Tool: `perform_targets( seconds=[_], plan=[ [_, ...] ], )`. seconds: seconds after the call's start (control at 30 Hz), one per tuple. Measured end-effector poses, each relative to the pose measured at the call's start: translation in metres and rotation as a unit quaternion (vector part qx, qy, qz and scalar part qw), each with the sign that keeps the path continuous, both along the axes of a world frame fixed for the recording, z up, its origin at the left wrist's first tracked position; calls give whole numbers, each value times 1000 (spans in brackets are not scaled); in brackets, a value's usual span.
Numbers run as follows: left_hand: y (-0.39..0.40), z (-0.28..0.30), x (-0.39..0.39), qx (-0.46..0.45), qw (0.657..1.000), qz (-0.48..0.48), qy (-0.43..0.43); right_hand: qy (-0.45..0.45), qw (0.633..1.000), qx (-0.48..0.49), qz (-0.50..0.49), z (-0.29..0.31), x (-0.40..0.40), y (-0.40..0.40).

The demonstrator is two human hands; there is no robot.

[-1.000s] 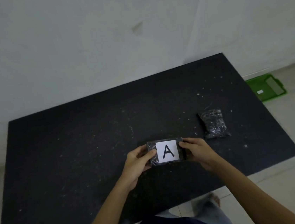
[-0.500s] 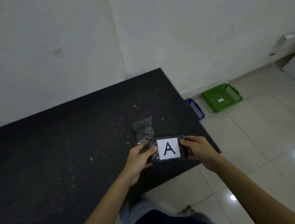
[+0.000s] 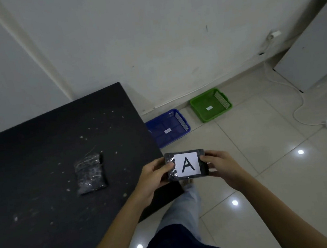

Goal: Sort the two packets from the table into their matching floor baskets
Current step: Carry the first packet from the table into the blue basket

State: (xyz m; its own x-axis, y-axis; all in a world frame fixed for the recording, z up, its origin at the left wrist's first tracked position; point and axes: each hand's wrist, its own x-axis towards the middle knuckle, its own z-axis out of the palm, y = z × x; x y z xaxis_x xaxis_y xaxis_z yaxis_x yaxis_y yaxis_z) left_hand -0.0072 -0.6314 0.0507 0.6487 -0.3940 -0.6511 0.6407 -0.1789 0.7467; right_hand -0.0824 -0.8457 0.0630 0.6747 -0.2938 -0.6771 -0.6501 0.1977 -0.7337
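both hands, left hand (image 3: 152, 177) and right hand (image 3: 222, 167), fingers pinched on the ends of the A packet (image 3: 186, 164) just past the table (image 3: 34, 199) right edge, other packet (image 3: 90, 174) lying on the table near that edge, blue basket (image 3: 166, 130) and green basket (image 3: 210, 104) side by side on the floor by the wall

White walls (image 3: 148, 33), glossy tile floor (image 3: 276, 172), wht cable (image 3: 299, 106).

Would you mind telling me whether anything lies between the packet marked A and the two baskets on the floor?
Nothing visible does. Both hands, left and right, hold the A packet past the table corner, and only bare tile separates it from the blue basket and green basket.
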Motion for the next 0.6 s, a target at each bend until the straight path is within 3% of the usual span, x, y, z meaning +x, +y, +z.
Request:
perform_targets(
  seconds=[0.3,0.6],
  plan=[
    [-122,-8,87,-10,997,73,19,-5,998,21,62,-5,110,-134],
    [-200,-24,159,20,990,137,33,22,991,53,124,-30,212,-216]
  ],
)
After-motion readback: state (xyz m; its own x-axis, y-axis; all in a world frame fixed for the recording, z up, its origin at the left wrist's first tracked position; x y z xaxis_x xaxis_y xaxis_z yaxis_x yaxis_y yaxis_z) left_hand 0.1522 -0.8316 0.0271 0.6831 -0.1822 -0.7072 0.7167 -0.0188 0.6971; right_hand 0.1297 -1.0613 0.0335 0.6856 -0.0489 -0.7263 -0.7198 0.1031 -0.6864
